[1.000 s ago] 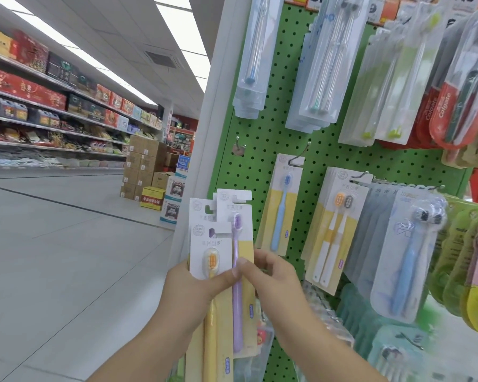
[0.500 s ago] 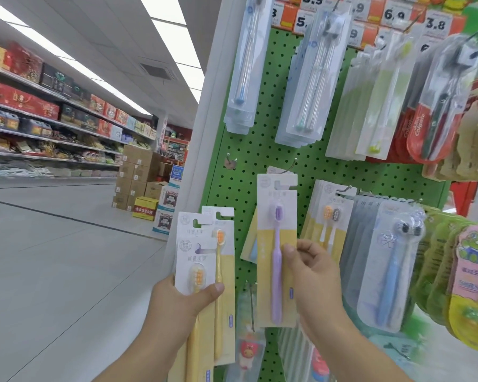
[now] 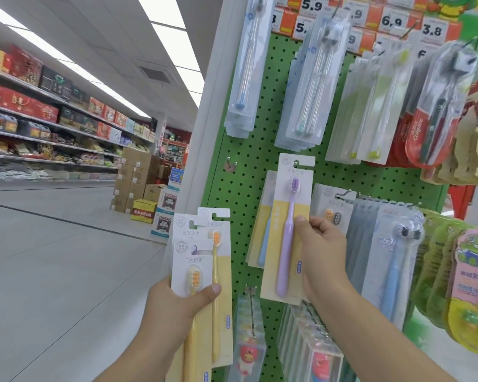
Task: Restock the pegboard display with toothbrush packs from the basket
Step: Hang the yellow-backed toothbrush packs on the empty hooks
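Head view: right hand (image 3: 322,253) raised against green pegboard (image 3: 249,172), thumb on the front and fingers curled behind, pinching purple pack (image 3: 287,232) by its right edge. Pack upright, notched hang tab at the level of the hook, overlapping blue pack (image 3: 264,230) hanging just behind and left of it; whether the tab is on the hook cannot be told. Left hand (image 3: 177,307) lower and to the left, in front of the white post (image 3: 204,133), thumb pressed across the front and fingers wrapped behind, gripping yellow packs (image 3: 202,271) fanned upright, at least two, front one showing an orange-bristled head in its blister. Bare hook (image 3: 229,165) on the board up and left of the purple pack. Clear packs (image 3: 242,78) hanging along the upper row, red Colgate packs (image 3: 431,119) at upper right, price tags (image 3: 395,20) reading 5.9, 6.9 and 3.8 across the top. Grey packs (image 3: 362,238) just right of the right hand, a blue brush with cartoon eyes at their front; frog packs (image 3: 469,285) at far right, blurred. Cartoon packs (image 3: 246,348) hanging below, between the forearms. Aisle floor (image 3: 53,257) stretching away on the left, stocked shelves (image 3: 39,119) along the far side, stacked boxes (image 3: 133,177) at the aisle end. Basket not in view
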